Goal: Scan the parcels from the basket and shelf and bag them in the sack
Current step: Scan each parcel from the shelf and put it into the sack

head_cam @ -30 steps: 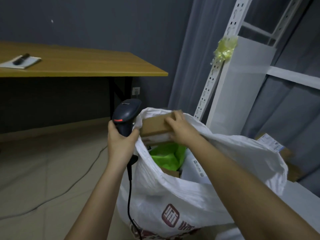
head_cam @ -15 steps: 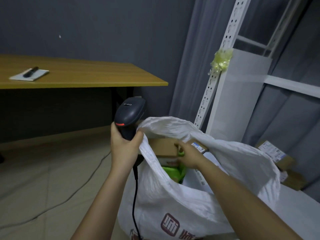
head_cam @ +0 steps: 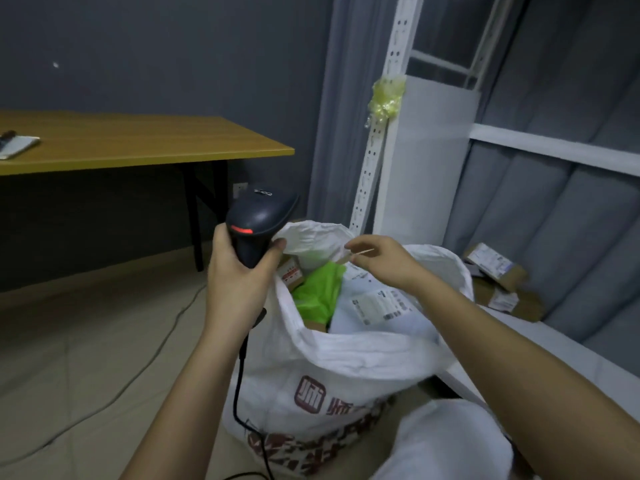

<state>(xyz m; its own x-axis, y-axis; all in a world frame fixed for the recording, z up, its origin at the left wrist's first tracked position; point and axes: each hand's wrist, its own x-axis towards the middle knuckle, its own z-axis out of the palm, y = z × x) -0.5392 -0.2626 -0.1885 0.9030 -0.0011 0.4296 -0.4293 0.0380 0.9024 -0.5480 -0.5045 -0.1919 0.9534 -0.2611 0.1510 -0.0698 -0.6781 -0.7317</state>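
Having released the box, right hand (head_cam: 377,261) rises empty; left hand (head_cam: 239,271) grips scanner (head_cam: 259,220).

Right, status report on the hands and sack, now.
Left hand grips scanner, thumb pinning sack rim. Right hand over sack mouth, whether it pinches something unclear. Parcels inside; more boxes on shelf. Nothing blocking.

dark grey wall (head_cam: 156,57) | beige floor (head_cam: 86,341) | wooden table (head_cam: 145,143) at left | grey curtain (head_cam: 554,220) at right | dim light
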